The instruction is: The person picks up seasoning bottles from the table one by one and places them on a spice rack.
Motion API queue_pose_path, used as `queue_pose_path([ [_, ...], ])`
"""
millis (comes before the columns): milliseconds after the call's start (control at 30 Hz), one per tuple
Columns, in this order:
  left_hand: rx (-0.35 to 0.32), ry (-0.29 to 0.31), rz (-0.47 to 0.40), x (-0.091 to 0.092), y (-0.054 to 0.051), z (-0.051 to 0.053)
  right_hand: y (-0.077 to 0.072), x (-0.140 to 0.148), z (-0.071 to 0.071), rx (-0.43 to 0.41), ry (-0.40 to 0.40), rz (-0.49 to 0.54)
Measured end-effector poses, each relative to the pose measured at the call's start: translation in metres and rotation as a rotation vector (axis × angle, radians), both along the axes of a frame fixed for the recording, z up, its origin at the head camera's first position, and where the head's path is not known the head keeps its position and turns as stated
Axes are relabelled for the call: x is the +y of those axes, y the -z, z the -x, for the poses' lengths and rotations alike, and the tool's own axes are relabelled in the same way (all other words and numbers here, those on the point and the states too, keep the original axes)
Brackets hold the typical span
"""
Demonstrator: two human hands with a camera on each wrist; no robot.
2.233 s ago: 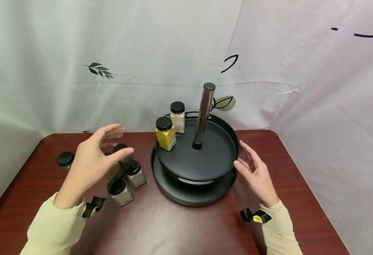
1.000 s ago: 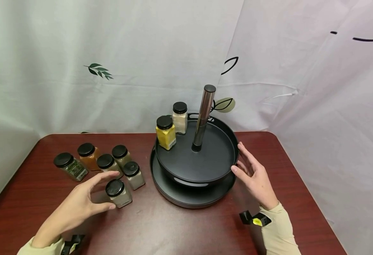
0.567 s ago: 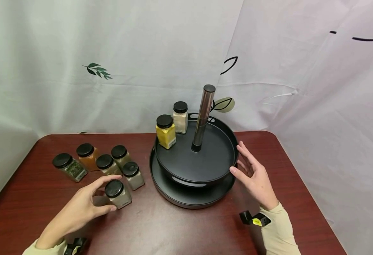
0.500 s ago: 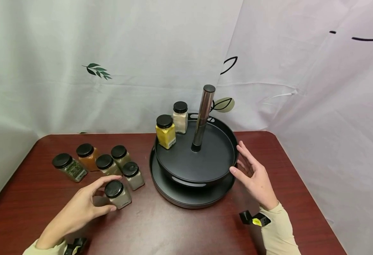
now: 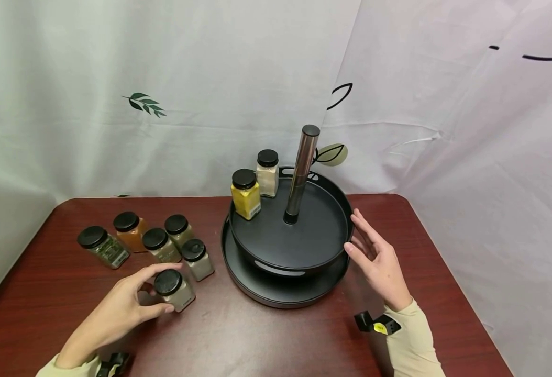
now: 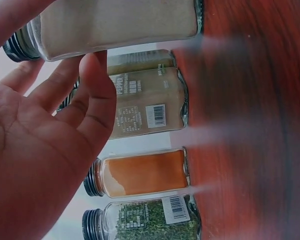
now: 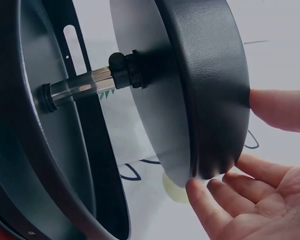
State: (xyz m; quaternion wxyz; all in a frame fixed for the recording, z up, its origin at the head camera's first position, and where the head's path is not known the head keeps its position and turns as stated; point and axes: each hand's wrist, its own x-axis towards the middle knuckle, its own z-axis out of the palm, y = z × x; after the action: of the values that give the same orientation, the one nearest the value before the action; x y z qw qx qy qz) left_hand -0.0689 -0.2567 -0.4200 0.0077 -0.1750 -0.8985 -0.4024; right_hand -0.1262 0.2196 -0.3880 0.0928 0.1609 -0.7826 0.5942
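My left hand pinches a spice jar of pale greyish powder between thumb and fingers. Its black lid leans a little toward the palm. In the left wrist view this jar lies across the top, partly hidden by the hand. On the right, my right hand touches the rim of the black two-tier turntable's upper tray with thumb and fingertips. The right wrist view has its fingers under the tray's side wall. A yellow spice jar and a cream one stand on that upper tray.
Behind the left hand stand several black-lidded jars: green herbs, orange powder, and paler ones such as the greyish jar. A lower tray sits beneath the upper one. A post rises at its centre. White cloth hangs behind the table.
My left hand came down from above the jars to the front jar and now grips it; the jar has tilted slightly. The right hand stays at the tray's rim, its thumb shifted a little.
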Motion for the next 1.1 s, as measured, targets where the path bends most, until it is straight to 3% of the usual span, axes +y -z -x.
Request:
queue_pose_path([
  [167, 0.01, -0.016, 0.012, 0.002, 0.0, -0.002, 0.0, 0.001, 0.0, -0.013, -0.013, 0.006],
  [533, 0.093, -0.09, 0.125, 0.008, -0.002, -0.003, 0.001, 0.002, 0.0, -0.014, -0.043, 0.021],
  [800, 0.058, -0.101, 0.135, 0.011, -0.003, -0.005, 0.002, 0.002, -0.001, -0.013, -0.041, 0.011],
  [1100, 0.051, -0.08, 0.115, 0.018, -0.018, -0.012, 0.001, 0.001, 0.0, -0.01, -0.039, 0.008],
])
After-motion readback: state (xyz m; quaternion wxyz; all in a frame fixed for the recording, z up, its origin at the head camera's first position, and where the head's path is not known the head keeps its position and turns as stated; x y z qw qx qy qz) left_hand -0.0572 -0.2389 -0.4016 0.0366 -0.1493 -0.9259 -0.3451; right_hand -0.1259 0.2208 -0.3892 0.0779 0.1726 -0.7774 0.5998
